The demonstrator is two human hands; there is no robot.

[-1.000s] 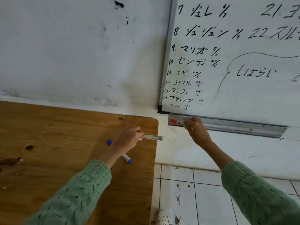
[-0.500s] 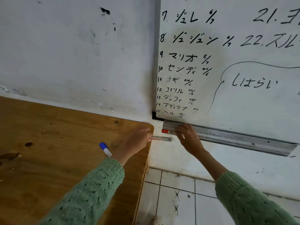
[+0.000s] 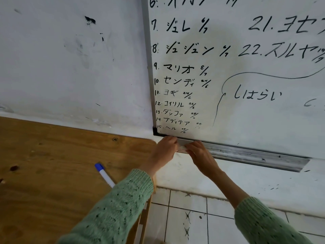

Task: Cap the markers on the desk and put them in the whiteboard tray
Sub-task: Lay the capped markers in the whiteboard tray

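Note:
My left hand (image 3: pixel 164 152) and my right hand (image 3: pixel 200 157) meet at the left end of the metal whiteboard tray (image 3: pixel 255 155). Between them a short stretch of a white marker (image 3: pixel 182 149) shows; both hands grip it, right at the tray's front lip. The red-capped marker seen earlier in the tray is hidden behind my hands. A capped blue marker (image 3: pixel 104 174) lies on the wooden desk (image 3: pixel 52 164), its lower end under my left sleeve.
The whiteboard (image 3: pixel 246 67) with black writing hangs above the tray. A white wall is to the left. White floor tiles (image 3: pixel 193 217) lie below the desk's right edge.
My left hand carried the white marker right and up from the desk corner to the tray's left end. My right hand shifted onto that marker. The view tilted upward.

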